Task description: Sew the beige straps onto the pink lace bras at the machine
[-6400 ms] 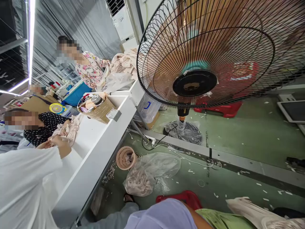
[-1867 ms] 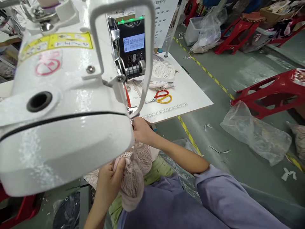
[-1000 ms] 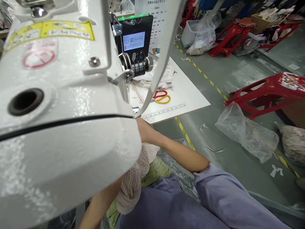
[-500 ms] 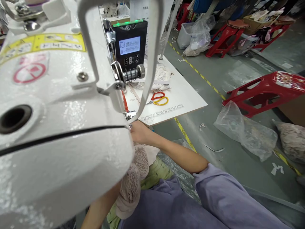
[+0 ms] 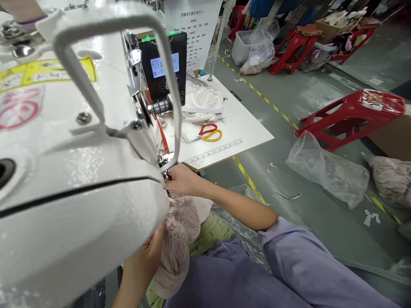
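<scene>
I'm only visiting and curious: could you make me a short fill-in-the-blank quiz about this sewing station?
1. The left hand grips pale pink lace fabric under the big glossy ___ sewing machine.
2. The scissors with red and ___ handles lie on the white table.
3. A clear plastic bag lies on the floor near a ___ plastic stool.

Missing words: white; yellow; red.
</scene>
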{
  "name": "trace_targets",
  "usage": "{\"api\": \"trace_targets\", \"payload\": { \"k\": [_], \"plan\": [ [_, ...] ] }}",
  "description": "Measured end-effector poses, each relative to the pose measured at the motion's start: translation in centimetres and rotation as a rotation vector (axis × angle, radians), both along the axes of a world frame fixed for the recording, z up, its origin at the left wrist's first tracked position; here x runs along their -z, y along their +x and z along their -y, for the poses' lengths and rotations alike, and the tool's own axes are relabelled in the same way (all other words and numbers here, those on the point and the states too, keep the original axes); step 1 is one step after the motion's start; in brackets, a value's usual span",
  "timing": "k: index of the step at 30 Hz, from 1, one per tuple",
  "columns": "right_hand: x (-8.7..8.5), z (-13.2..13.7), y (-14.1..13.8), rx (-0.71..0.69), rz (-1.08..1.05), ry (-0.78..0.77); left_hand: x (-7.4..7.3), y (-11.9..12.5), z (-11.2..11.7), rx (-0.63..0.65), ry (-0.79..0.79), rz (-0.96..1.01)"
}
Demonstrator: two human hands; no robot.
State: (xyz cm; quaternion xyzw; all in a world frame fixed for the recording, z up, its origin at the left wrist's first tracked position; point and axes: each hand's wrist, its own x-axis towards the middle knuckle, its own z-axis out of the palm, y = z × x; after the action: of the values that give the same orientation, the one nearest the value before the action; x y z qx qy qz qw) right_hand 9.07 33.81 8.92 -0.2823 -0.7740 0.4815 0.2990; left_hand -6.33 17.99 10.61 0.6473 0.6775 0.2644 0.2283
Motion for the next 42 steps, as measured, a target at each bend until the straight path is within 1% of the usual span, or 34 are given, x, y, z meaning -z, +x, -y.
{"api": "trace_targets", "payload": {
  "k": [7, 11, 13, 16, 19, 23, 27, 29, 32, 36, 42],
  "plan": [
    [0.4, -0.2, -0.1, 0.005, -0.012, 0.041, -0.3, 0.5, -0.4, -0.016, 0.012, 0.009],
    [0.8, -0.5, -0.2, -0.017, -0.047, 0.071, -0.5, 0.8, -0.3, -0.009, 0.035, 0.011],
    [1.0, -0.6, -0.2, -0.026, -0.048, 0.091, -0.6, 0.8, 0.0, 0.014, 0.047, -0.015],
    [1.3, -0.6, -0.3, -0.015, -0.055, 0.129, -0.6, 0.5, 0.4, 0.024, 0.093, -0.115],
    [1.5, -0.3, -0.4, 0.04, -0.092, 0.16, -0.4, 0.3, 0.8, 0.014, 0.139, -0.219],
    [1.6, 0.1, -0.7, 0.099, -0.097, 0.14, -0.3, 0.3, 1.2, 0.001, 0.153, -0.299],
    [1.6, 0.3, -1.0, 0.118, -0.051, 0.145, -0.6, 0.6, 1.4, -0.042, 0.135, -0.31],
    [1.8, 0.4, -1.1, 0.127, -0.049, 0.154, -0.6, 0.7, 1.5, -0.036, 0.133, -0.299],
    [2.0, 0.3, -1.0, 0.141, -0.043, 0.169, -0.4, 0.9, 1.5, -0.012, 0.173, -0.302],
    [2.1, 0.2, -0.9, 0.134, -0.059, 0.19, -0.1, 0.9, 1.4, 0.011, 0.192, -0.322],
    [2.3, 0.1, -0.7, 0.123, -0.099, 0.208, 0.2, 1.0, 1.4, -0.013, 0.197, -0.372]
  ]
}}
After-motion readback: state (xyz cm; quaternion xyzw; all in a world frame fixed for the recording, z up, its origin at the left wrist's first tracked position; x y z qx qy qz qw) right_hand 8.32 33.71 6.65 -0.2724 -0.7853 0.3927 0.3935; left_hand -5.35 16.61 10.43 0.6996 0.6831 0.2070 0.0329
